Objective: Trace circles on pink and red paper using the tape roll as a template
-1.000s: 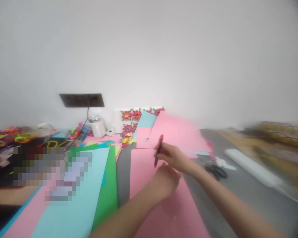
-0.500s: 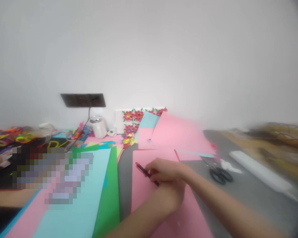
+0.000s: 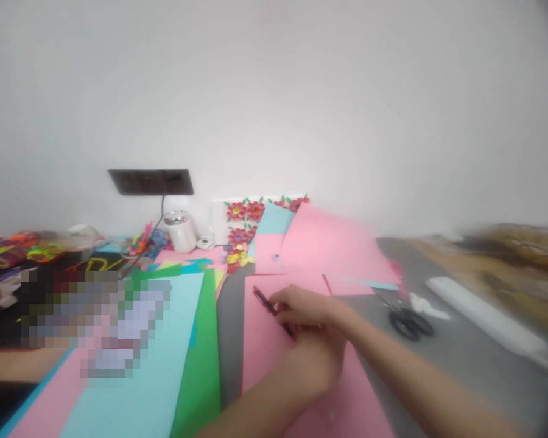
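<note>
Pink craft paper (image 3: pixel 274 359), a large thin sheet, lies flat on the grey worktop (image 3: pixel 456 359) straight ahead of the person. It looks light and floppy, likely to slide or crease under a push, so it would be best pinned with a flat palm or lifted by an edge. On it the right hand (image 3: pixel 308 307) is curled around a slim dark red pen (image 3: pixel 273 310), fingers closed on the lower part of the barrel; the pen slants up and to the left, its free end pointing away from the wrist. The pen appears rigid, light and smooth, easiest to control when pinched near its tip. The left hand (image 3: pixel 317 359) sits just nearer the camera, loosely closed and touching or almost touching the right hand; whether it holds anything, or presses on the sheet, cannot be told through the blur. To the left lie overlapping sheets of green paper (image 3: pixel 200 353) and light blue paper (image 3: pixel 141 371). Black scissors (image 3: pixel 408 322) rest on the worktop to the right, well apart from both hands. Paper-flower artwork (image 3: pixel 242 222) leans against the white wall behind.
</note>
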A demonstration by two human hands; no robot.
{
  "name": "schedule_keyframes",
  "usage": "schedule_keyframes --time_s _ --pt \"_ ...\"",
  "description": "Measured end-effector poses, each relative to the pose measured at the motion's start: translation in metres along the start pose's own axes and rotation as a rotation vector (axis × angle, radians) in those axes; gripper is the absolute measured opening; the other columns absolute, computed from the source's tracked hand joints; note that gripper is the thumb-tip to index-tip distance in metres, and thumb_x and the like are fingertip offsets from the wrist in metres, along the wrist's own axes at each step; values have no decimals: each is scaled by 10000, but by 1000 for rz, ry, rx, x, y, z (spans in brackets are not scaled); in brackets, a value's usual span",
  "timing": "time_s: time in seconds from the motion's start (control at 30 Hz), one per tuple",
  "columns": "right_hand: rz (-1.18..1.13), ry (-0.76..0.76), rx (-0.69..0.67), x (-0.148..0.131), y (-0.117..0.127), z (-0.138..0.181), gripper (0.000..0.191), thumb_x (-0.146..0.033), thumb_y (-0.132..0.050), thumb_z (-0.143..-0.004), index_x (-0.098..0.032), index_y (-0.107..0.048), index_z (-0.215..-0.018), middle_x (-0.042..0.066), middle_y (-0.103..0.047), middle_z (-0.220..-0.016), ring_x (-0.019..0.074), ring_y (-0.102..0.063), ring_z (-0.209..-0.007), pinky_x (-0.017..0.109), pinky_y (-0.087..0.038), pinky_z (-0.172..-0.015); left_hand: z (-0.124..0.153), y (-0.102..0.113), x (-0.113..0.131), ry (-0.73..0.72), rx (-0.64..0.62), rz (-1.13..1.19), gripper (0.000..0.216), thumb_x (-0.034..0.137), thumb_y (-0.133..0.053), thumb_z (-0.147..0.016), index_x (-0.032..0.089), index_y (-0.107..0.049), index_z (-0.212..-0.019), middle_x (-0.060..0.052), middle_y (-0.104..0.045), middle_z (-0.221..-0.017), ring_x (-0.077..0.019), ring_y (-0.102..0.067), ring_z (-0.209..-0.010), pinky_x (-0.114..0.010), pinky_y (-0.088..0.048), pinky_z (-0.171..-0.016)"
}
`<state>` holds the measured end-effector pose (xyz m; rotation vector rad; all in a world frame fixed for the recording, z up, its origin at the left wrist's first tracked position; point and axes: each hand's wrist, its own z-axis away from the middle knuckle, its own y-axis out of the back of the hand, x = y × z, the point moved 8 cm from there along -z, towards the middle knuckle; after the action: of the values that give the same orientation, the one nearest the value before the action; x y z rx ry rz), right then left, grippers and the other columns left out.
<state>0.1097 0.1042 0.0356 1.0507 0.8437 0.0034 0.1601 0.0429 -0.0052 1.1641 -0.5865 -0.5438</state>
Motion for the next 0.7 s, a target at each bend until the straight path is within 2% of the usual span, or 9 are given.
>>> schedule_keyframes --time_s 0.13,0.23,0.37,0.5,0.7 --pt "-59 -73 115 19 7 -7 81 -159 -522 -695 -200 -472 -646 -6 -650 -691 127 -570 -559 218 -392 -494 16 18 3 0 -4 -142 568 79 -463 -728 59 -394 -1292 -248 -483 -1236 -398 -488 -1041 -480 -401 -797" --pt "-46 -97 229 30 16 -9 76 -170 -518 -711 -199 -477 -654 3 -655 -703 132 -574 -605 224 -395 -536 23 28 6 -27 -2 -192 611 80 -488 -718 49 -359 -1314 -262 -452 -1266 -398 -474 -1072 -457 -391 -818" --pt "-20 -153 383 46 31 -7 91 -181 -542 -719 -192 -481 -652 12 -654 -702 128 -559 -619 218 -369 -550 23 25 6 -49 -17 -244 574 103 -560 -665 92 -445 -1227 -218 -514 -1188 -354 -503 -1015 -418 -406 -777" --pt "1 -239 525 67 43 3 135 -187 -558 -715 -193 -461 -622 15 -630 -641 128 -532 -588 217 -331 -528 25 24 8 -92 22 -318 489 98 -562 -652 91 -489 -1136 -196 -539 -1116 -322 -516 -967 -390 -408 -738" --pt "-29 -380 700 109 54 37 148 -236 -562 -720 -197 -450 -630 23 -614 -615 130 -524 -554 226 -332 -512 31 31 8 -140 37 -332 492 56 -579 -619 102 -502 -1103 -170 -555 -1027 -291 -513 -925 -348 -392 -705"
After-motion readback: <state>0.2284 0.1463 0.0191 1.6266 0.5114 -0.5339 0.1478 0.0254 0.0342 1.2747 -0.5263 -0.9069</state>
